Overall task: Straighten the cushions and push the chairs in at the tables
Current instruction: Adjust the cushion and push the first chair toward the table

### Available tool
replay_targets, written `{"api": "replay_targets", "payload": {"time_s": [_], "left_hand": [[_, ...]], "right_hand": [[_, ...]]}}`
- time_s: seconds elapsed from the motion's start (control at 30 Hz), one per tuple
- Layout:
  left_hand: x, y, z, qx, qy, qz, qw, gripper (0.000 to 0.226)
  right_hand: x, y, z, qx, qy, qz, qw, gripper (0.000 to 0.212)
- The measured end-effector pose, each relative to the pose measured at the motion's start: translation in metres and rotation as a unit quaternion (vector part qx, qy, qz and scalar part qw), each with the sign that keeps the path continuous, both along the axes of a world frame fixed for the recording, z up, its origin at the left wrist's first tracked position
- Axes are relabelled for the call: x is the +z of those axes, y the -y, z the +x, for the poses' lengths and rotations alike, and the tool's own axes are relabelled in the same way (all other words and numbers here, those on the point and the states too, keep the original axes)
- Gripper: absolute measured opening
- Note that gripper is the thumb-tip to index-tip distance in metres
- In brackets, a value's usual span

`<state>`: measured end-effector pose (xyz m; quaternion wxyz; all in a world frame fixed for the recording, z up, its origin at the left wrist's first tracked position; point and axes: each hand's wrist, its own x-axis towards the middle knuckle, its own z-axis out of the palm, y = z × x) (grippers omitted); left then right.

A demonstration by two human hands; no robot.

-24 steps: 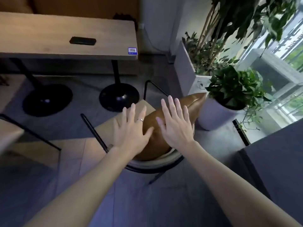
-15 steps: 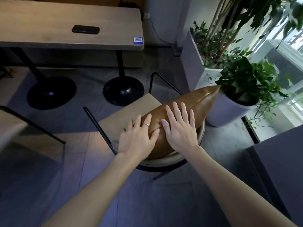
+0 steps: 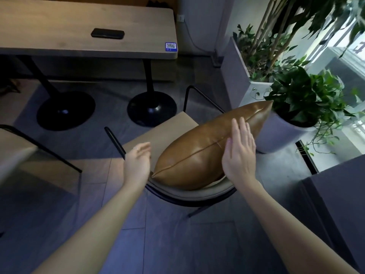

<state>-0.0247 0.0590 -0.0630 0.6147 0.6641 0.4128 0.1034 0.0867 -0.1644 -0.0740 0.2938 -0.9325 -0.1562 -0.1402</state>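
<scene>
— Where's the cushion sitting right now?

— The brown leather cushion lies on the tan seat of a black-framed chair, leaning back against the curved backrest nearest the camera. Its centre seam runs diagonally, with one corner down by the backrest's left end and the far corner pointing up toward a white pot holding a leafy green plant.

— And the hands?

— Both are flat and open, gripping nothing. The right hand stands edge-on at the cushion's right side, fingers straight and close together; whether the palm actually touches the leather, I cannot tell. The left hand is just beside the cushion's lower-left corner, fingers extended and a little blurred, a ring on one of them. It looks apart from the cushion.

— What about the table?

— A wooden table stands beyond the chair, well apart from it, on two black posts with round bases. A dark flat object lies on top, and a blue QR sticker sits near its right corner.

— Anything else?

— A grey rectangular planter of taller plants stands behind the white pot, and part of another chair shows at the left edge.
</scene>
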Motion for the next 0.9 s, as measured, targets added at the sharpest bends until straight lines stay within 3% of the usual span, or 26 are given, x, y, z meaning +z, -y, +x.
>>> {"api": "replay_targets", "payload": {"time_s": [0.1,0.2,0.37,0.47,0.57,0.9], "left_hand": [[-0.026,-0.007,-0.018,0.034,-0.088,0.05,0.994,0.049],[-0.039,0.003,-0.028,0.052,-0.117,0.027,0.991,0.061],[-0.066,0.013,-0.022,0.049,-0.136,-0.089,0.986,0.069],[-0.076,0.009,-0.017,0.038,-0.134,-0.125,0.982,0.078],[-0.076,0.004,-0.014,0.035,-0.12,-0.154,0.98,0.063],[-0.082,-0.002,-0.015,0.056,-0.056,-0.135,0.988,0.066]], "right_hand": [[0.001,0.014,0.001,-0.079,-0.092,0.098,0.988,0.079],[-0.001,0.025,0.0,-0.166,-0.225,0.177,0.944,0.088],[-0.037,0.043,0.006,-0.22,-0.39,0.161,0.88,0.096],[-0.071,0.055,0.016,-0.233,-0.46,0.185,0.837,0.085],[-0.102,0.064,0.025,-0.233,-0.476,0.212,0.821,0.094],[-0.124,0.073,0.032,-0.239,-0.453,0.197,0.836,0.079]]}}
